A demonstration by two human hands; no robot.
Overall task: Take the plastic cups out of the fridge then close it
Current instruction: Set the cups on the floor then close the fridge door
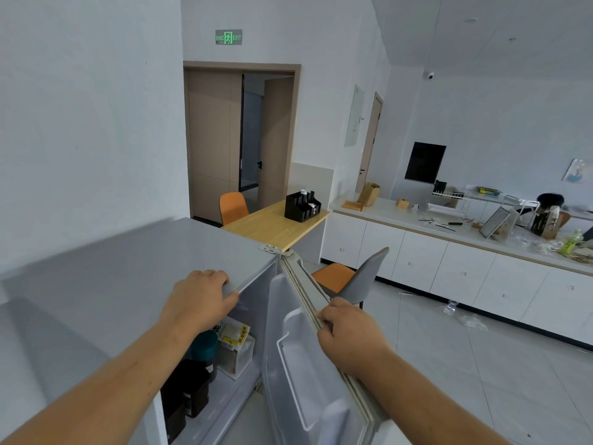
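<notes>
Nearest, at lower centre, our right hand (349,329) clenches the top edge of the open door (298,364), and our left hand (199,295) grips the front lip of the fridge (128,268) top. Inside, below that hand, a teal cup (204,345) stands beside black containers (192,393). Farther off, right of centre, we see a grey chair (369,274).

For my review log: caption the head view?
Left hand holds the fridge top; right hand grips the edge of the open door.

Black organizer (302,207) on wooden table (266,228); orange chair (232,207) behind.
</notes>
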